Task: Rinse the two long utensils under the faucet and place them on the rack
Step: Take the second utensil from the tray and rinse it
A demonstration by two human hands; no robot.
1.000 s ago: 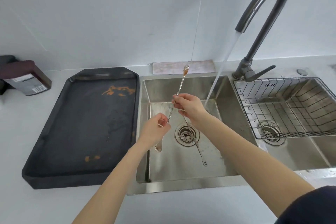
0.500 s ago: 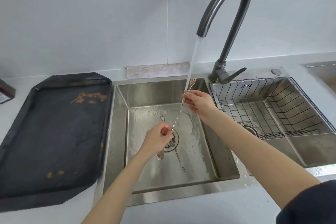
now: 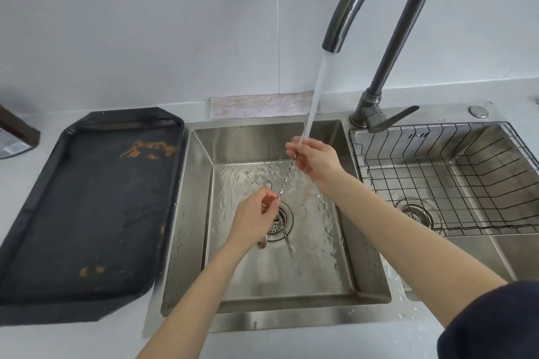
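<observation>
Head view: both hands, left (image 3: pixel 256 213) and right (image 3: pixel 313 159), pinched shut on twisted fork (image 3: pixel 284 182), slanted so faucet (image 3: pixel 379 23) stream washes its top; second utensil (image 3: pixel 290 251) waiting by sink (image 3: pixel 201 183) drain.

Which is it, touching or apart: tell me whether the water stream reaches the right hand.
Touching. The head view shows the water stream falling from the faucet straight onto the right hand gripping the held utensil.

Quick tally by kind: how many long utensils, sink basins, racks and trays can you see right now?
Long utensils: 2, held one, one on the sink floor
Sink basins: 2
Racks: 1
Trays: 1
Total: 6
</observation>
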